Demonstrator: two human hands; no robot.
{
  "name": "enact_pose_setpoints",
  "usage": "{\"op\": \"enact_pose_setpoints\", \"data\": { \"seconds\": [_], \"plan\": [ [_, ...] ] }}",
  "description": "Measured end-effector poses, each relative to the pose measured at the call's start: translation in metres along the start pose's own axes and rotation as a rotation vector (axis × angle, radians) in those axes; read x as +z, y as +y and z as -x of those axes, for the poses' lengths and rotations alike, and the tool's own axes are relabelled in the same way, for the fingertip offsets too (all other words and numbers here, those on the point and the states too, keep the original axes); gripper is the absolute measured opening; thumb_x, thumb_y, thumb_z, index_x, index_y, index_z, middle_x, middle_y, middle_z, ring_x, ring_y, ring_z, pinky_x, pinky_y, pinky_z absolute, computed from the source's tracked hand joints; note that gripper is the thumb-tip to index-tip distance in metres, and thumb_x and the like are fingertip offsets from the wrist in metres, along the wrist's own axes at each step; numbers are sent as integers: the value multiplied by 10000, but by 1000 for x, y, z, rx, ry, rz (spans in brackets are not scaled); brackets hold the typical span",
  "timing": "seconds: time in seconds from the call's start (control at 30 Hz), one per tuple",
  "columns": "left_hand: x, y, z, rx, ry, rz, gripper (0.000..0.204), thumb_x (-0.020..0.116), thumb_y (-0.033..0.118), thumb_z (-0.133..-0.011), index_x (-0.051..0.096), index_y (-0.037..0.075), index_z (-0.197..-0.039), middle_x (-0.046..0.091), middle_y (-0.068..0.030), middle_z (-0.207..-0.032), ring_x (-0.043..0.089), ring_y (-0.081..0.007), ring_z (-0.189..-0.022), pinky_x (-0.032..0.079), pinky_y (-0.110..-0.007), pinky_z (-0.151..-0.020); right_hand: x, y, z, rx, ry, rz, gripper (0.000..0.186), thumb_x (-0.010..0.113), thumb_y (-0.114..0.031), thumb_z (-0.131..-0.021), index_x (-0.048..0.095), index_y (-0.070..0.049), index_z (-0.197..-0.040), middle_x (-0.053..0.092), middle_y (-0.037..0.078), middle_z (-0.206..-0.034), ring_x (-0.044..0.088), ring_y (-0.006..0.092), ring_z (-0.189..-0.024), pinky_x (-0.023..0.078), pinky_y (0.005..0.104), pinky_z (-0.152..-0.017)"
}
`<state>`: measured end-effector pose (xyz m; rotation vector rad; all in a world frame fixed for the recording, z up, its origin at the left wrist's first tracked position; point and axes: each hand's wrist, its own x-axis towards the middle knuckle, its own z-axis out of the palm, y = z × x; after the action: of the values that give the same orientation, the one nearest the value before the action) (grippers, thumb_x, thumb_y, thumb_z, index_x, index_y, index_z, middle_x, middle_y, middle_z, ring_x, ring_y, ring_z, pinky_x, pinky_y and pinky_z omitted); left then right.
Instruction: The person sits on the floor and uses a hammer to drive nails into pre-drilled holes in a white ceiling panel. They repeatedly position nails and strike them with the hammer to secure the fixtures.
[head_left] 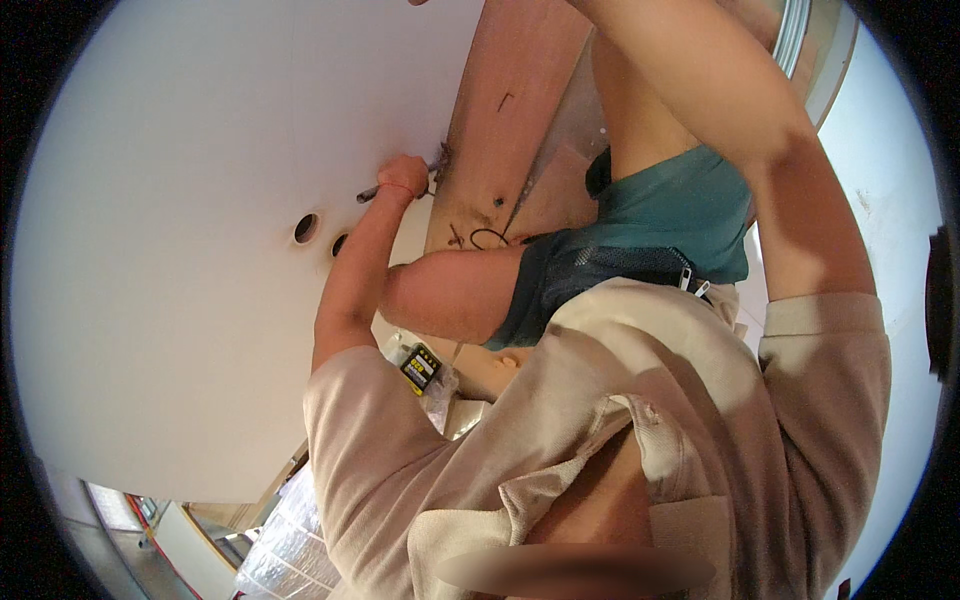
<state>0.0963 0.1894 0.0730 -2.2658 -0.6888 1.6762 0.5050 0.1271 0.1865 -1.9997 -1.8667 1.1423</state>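
My left hand [402,178] is closed around a dark rod [368,196], which sticks out on both sides of the fist. The rod's far end meets a rough, dark patch beside the white panel's edge; what it joins there is too small to make out. My right forearm [690,70] reaches up and leaves the picture at the top edge, so the right hand is hidden. A skin-coloured sliver shows at the upper edge, too little to identify.
A large white panel [180,250] fills the left side, with two round holes, one of them a dark hole [306,229]. Brown boards [510,100] lie beside my bent knee. Near my left arm is a black-and-yellow package [420,369]. Silvery wrapped material [285,540] stands at lower left.
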Motion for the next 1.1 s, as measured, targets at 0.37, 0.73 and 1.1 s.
{"op": "enact_pose_setpoints", "data": {
  "seconds": [0.37, 0.73, 1.1],
  "plan": [
    [4, -21, 38, -6, 20, 104, 379, 492, 148, -973, 689, 225, -1287, 731, -195, -1121, 711, -395, -1040, 581, -505, -881, -4, -5, 5, -18, -15, 96, 446, 671, -432, -953, 780, -6, -1025, 766, 146, -1067, 703, 313, -1006, 550, 490, -865],
    [27, -32, 87, -109, 144, 345, 417, 538, 160, -956, 656, 274, -1339, 727, -220, -1073, 697, -413, -1022, 567, -520, -894, 1, -8, -6, -51, -13, 111, 463, 647, -434, -957, 769, 12, -974, 763, 149, -973, 703, 319, -888, 563, 467, -790],
    [46, -28, 102, -186, 238, 502, 444, 532, 159, -947, 641, 258, -1366, 725, -232, -1075, 700, -419, -1020, 561, -536, -889, 8, -38, -8, -110, -30, 194, 470, 647, -453, -938, 758, 4, -937, 746, 157, -912, 684, 311, -827, 553, 475, -757]
  ]
}}
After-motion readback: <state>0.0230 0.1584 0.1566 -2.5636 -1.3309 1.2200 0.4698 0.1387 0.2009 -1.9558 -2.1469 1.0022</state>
